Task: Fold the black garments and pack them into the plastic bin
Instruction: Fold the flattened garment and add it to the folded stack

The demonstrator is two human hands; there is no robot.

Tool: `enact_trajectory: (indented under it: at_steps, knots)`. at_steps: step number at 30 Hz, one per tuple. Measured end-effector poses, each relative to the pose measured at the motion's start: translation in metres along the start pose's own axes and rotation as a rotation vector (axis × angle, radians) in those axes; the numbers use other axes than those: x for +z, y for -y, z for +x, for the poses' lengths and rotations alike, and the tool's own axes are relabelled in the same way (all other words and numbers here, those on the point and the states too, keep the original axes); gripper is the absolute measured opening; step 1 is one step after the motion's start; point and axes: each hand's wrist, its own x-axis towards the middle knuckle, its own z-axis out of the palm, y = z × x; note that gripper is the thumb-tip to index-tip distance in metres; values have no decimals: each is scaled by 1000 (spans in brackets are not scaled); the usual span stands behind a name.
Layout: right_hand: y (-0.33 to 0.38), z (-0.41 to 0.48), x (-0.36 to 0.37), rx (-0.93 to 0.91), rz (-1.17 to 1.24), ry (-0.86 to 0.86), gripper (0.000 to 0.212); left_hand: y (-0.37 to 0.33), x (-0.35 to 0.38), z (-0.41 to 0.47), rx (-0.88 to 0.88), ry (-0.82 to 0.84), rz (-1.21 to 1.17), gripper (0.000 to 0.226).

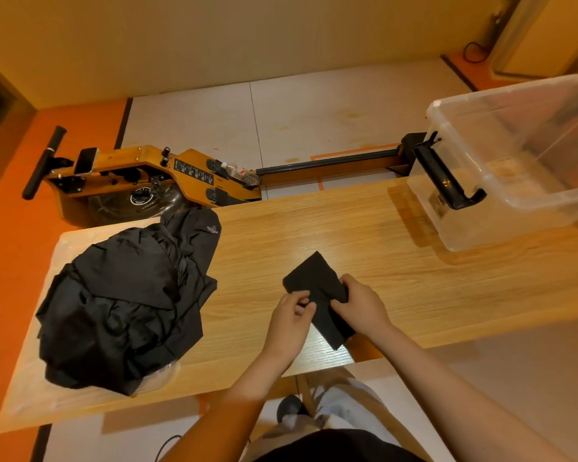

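Note:
A small black garment (pixel 317 278), folded into a narrow shape, lies on the wooden table (pixel 397 261) in front of me. My left hand (pixel 291 316) pinches its left edge, and my right hand (pixel 361 305) grips its right side. A big heap of black garments (pixel 124 301) sits on a clear plastic sheet at the table's left end. The clear plastic bin (pixel 514 161) stands on the table at the far right, open, with a black handle on its near end; nothing black shows inside it.
Behind the table a wooden rowing machine (pixel 154 175) lies on the floor, a plastic bottle (pixel 237 171) resting on it. The floor is orange and grey. My legs and a shoe (pixel 291 408) show below the table's near edge.

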Motion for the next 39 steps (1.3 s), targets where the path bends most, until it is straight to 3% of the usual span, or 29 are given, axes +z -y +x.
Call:
enact_trajectory:
  at_steps: [2,4,6,9,14,18,21,23,25,26,30,34,39]
  knots:
    - [10,-3,-6,-90,-139,-124,20,-20,4,11,-233,76,-385,34]
    - [22,0,-15,-287,-341,-328,21,-43,5,25,-356,155,-719,41]
    - [35,3,-23,-493,-487,-517,24,-66,3,38,-363,180,-931,42]
    - [43,9,-29,-609,-559,-558,28,-79,5,61,-356,103,-1041,32]
    - [-7,6,-10,-579,-525,-233,40,-44,10,88,-539,-51,-737,30]
    - [-35,7,-3,-532,-490,-99,51,-27,-9,93,-461,-305,-387,37]
    - [-38,28,-9,-497,-481,-122,51,-27,-12,85,-80,-321,140,46]
    - [-37,44,-14,-487,-502,-115,54,-32,-1,80,252,-176,541,49]
    - [-38,54,-15,-486,-517,-75,56,-30,12,84,443,-35,813,51]
    - [-40,56,-14,-486,-523,-50,57,-27,16,87,433,-1,869,54]
    - [-53,49,-1,-522,-548,35,60,-7,13,98,124,91,820,63]
    - [-57,45,5,-504,-601,38,65,-3,9,103,99,170,869,66]
    - [-54,58,3,-508,-598,65,60,-6,18,103,153,51,893,72]
